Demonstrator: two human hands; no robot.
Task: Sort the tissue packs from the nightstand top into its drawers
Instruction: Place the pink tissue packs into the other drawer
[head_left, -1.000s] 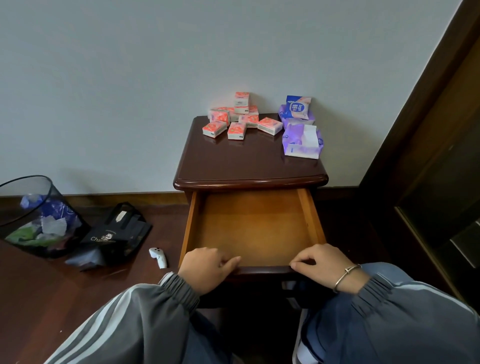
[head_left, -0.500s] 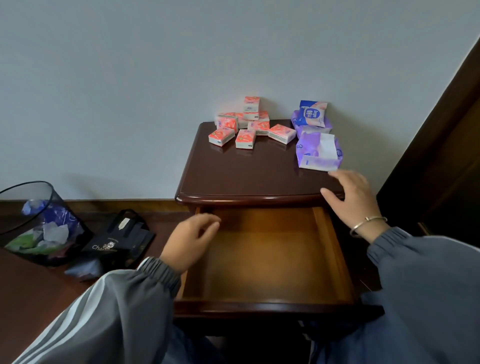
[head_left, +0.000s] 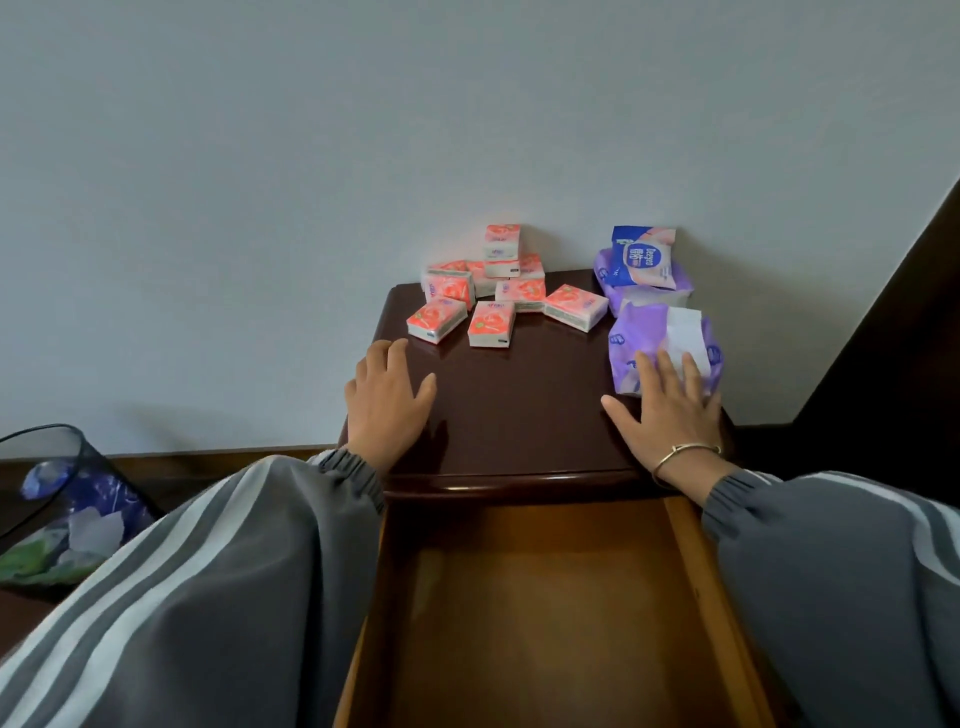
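- Your right hand (head_left: 670, 410) lay flat, fingers spread, with the tips on the near end of the front purple pack (head_left: 644, 332) and the thumb out on the wood. It pinched nothing. That wrapper looked soft and a white sheet showed at its opening, so a grab by the top alone could have pulled tissue loose.
- Your left hand (head_left: 387, 400) lay open on the nightstand (head_left: 519, 415), fingers nearly together, just short of the pink packs (head_left: 491, 325) and touching none.
- The pink packs were heaped at the back left, with one standing on the heap. A careless sweep could have toppled it or pushed the outer ones off the left edge toward the bin (head_left: 67, 499).
- A blue pack (head_left: 641, 257) leaned on a second purple pack (head_left: 649, 296) by the wall, just behind the front one. Dragging the front pack might have upset both.
- Every pack sat on top. The drawer (head_left: 545, 597) stood open below, where your sleeves could have snagged its sides.
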